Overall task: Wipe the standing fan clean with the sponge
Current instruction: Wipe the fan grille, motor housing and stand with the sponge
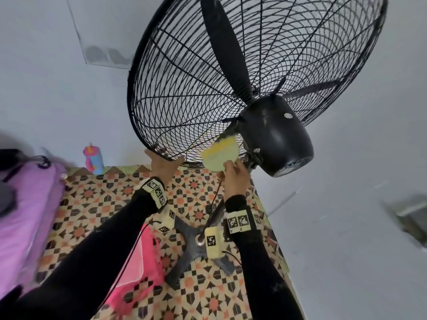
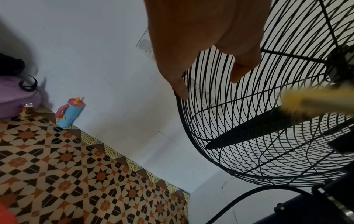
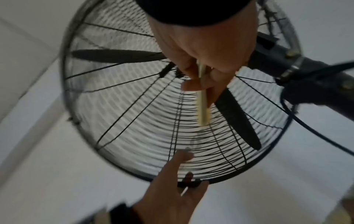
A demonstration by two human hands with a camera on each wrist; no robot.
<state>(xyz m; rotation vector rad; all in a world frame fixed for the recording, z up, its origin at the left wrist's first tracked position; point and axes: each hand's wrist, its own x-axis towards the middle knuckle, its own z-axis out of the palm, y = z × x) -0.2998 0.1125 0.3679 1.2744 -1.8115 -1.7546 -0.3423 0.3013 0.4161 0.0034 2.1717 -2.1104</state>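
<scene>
Soft, even indoor light with faint shadows. Wide-angle bending at all edges. The right wrist view is dimmer and motion-blurred; the sponge point(image 2: 314, 103) smears.

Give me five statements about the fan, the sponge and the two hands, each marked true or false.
1. The right hand holds the sponge. True.
2. The sponge is against the motor housing's top. False: it is at the lower rear of the grille.
3. The left hand touches the grille's bottom rim. True.
4. The fan lies flat on the floor. False: it stands on its cross base.
5. The fan has no blades. False: black blades show inside.
</scene>
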